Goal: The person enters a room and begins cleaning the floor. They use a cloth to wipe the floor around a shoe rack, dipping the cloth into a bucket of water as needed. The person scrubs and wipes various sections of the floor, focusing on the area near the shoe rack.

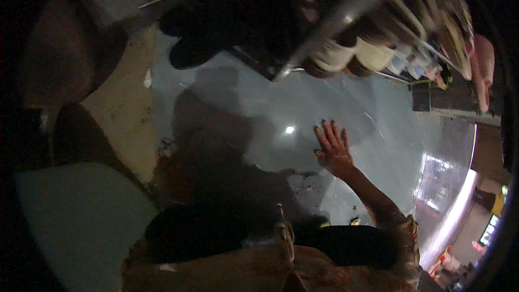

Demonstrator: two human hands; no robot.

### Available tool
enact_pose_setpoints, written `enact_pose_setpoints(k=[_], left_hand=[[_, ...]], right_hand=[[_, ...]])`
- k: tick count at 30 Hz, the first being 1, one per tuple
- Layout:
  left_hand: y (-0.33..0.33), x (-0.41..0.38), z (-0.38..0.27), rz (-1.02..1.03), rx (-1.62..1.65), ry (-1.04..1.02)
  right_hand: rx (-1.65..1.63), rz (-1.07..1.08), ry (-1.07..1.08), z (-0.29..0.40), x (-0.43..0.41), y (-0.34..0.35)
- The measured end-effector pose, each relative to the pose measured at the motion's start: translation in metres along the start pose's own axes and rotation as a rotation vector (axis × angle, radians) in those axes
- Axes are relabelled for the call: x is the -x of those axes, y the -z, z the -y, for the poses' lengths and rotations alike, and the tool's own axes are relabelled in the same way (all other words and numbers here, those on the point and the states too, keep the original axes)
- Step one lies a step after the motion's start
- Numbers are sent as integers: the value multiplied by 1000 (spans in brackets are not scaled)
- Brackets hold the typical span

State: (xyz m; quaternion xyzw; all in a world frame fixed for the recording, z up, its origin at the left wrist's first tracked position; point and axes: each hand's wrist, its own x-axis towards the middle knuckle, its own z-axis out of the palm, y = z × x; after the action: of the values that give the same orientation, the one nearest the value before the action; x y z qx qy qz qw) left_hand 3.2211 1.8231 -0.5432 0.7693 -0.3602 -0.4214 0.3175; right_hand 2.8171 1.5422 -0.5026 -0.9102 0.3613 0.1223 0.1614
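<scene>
My right hand [334, 152] reaches out to the right of the middle with its fingers spread and holds nothing. Beneath it lies a smooth grey floor [279, 101] with a bright light reflection. Whether the hand touches any surface I cannot tell. My left hand is out of view. Before me, at the bottom, are my brown garment with a light drawstring [290, 243] and my dark-clothed legs. A large shadow falls on the floor ahead of them.
A rack or rail with hanging garments [373, 54], blurred, spans the upper right. Dark rounded shapes stand at the top. To the left lie a tan floor strip [125, 89] and a dark, chair-like shape [81, 134]. Small scraps [310, 186] lie on the floor near my legs.
</scene>
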Motion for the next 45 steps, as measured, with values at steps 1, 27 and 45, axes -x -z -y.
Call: enact_pose_setpoints(k=[1, 27, 45], left_hand=[[-15, -6, -9, 54, -22, -52], [-84, -14, -49, 247, 285, -338], [-95, -2, -80, 277, 150, -502]], right_hand=[[-1, -29, 8, -6, 4, -2], [-161, -314, 450, 155, 14, -52], [-140, -99, -585, -165, 301, -73]])
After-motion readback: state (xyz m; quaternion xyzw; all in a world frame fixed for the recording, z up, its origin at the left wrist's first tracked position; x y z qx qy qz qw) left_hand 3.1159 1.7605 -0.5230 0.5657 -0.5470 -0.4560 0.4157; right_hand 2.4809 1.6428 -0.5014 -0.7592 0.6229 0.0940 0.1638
